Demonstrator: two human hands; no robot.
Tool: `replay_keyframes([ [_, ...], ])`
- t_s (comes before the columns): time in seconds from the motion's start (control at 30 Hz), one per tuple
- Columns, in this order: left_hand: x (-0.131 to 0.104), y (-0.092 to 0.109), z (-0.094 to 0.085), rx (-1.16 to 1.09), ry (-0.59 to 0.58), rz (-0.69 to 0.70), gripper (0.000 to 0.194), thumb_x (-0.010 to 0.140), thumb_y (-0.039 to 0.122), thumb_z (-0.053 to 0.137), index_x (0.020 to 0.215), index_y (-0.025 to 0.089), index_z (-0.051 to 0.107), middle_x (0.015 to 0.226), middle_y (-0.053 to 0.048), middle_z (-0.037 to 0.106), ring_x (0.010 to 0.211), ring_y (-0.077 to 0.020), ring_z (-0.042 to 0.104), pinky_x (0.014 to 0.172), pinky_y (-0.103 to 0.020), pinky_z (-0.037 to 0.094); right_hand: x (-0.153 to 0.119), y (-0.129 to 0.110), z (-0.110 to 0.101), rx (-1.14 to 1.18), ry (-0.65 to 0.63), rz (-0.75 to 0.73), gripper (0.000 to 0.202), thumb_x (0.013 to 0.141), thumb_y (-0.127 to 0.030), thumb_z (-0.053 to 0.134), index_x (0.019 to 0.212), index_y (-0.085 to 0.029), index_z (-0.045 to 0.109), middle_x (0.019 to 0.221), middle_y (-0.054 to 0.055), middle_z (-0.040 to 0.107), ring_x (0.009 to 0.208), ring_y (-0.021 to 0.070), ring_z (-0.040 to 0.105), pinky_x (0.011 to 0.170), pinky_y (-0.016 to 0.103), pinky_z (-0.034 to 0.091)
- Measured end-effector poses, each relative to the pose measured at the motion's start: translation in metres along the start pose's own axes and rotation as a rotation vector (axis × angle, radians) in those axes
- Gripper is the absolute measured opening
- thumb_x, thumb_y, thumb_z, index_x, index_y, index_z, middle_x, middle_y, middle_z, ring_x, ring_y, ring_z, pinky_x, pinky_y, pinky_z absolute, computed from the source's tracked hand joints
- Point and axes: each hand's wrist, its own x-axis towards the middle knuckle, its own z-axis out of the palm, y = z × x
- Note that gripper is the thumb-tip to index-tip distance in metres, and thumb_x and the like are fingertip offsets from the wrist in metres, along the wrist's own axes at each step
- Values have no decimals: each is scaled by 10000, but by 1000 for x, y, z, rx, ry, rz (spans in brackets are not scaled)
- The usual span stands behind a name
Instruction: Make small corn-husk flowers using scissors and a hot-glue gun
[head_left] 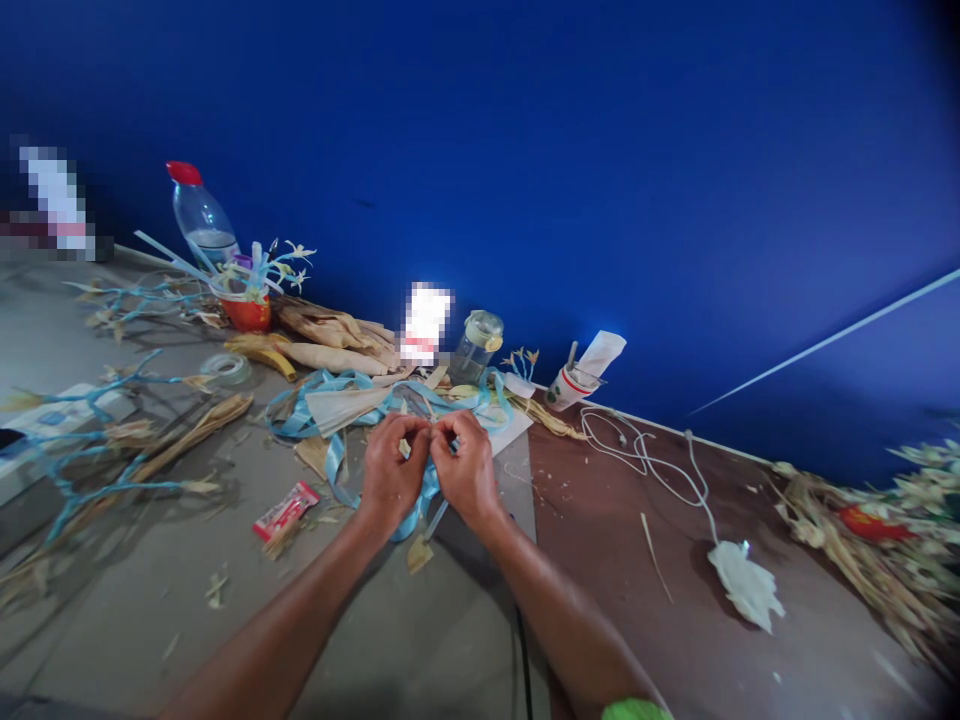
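Observation:
My left hand [395, 465] and my right hand [466, 468] meet above the table, thumbs and fingertips pinched close together. What lies between the fingertips is small and mostly hidden by the fingers. Light blue ribbon [341, 388] lies in loops behind my hands, and some of it hangs beneath them. Below my right hand, a pale petal-like tip [420, 554] shows at the end of a thin light stem. A strip of dried husk [345, 408] rests on the ribbon just beyond my left hand.
To the left are blue-wrapped branches [97, 400], a tape roll [227, 369], a red wrapper [286, 510] and a red cup [247, 312] beside a plastic bottle [202, 215]. Behind stand a clear jar [477, 347] and a paper cup [571, 386]. A white cable [675, 490] and dried flowers [892, 540] lie right.

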Motion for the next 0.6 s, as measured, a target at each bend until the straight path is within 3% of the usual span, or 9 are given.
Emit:
replay_keyframes([
  [0.43, -1, 1, 2, -31, -2, -105, 126, 808, 243, 518, 756, 191, 620, 733, -10, 624, 707, -167, 584, 662, -296, 465, 0, -2, -1, -32, -26, 18, 135, 749, -109, 501, 649, -198, 503, 701, 2, 554, 698, 149, 524, 672, 275, 397],
  [0.6, 2, -3, -1, -72, -31, -33, 131, 817, 234, 527, 791, 204, 652, 789, -25, 650, 765, -174, 607, 712, -306, 482, 1, 1, -3, -73, -47, 12, 139, 777, -110, 510, 675, -200, 542, 733, 17, 588, 725, 162, 545, 683, 284, 398],
])
